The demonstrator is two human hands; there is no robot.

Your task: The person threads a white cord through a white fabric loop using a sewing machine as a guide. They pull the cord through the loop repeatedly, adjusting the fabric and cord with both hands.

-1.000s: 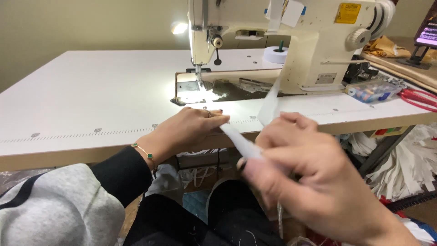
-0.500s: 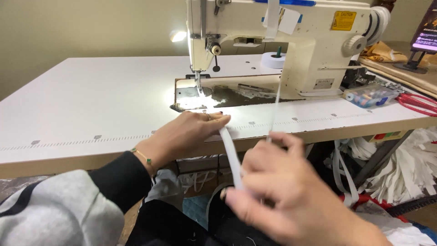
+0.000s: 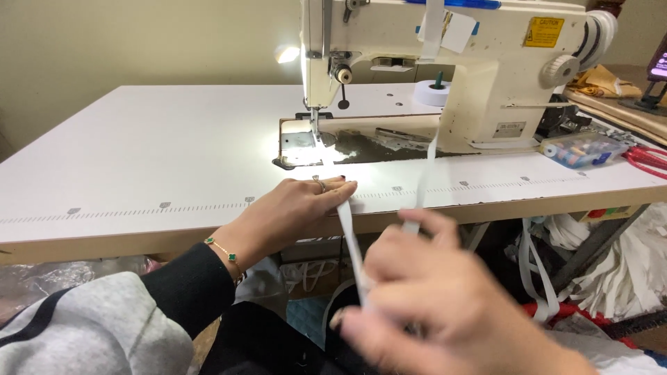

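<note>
The fingers of the left hand (image 3: pixel 299 208) lie flat and close together on the front edge of the white table (image 3: pixel 139 153), their tips pressing one end of a white elastic strip (image 3: pixel 349 236) against the tabletop beside the printed ruler markings (image 3: pixel 174 206); a ring shows on one finger, and a thin gold bracelet with green stones (image 3: pixel 226 253) circles the wrist above a black cuff and grey sleeve. From those fingertips the strip runs down and toward the viewer, off the table edge, into the right hand (image 3: pixel 445 305), which is close to the camera and blurred; its fingers are curled around the strip, though whether they pinch it between thumb and forefinger or merely cup it cannot be told. A second length of the same strip rises from the top of the right hand, crosses the table edge and climbs toward the arm of the cream industrial sewing machine (image 3: pixel 486 76). The machine's lamp lights the needle plate (image 3: pixel 306 142) just beyond the left hand. A white roll of tape (image 3: pixel 434 94) stands on a spindle behind the machine bed. At the table's right end sits a clear box of coloured thread spools (image 3: pixel 580 149), with red-handled scissors (image 3: pixel 646 158) beside it. Heaps of white strips (image 3: pixel 611 271) hang below the table on the right.
</note>
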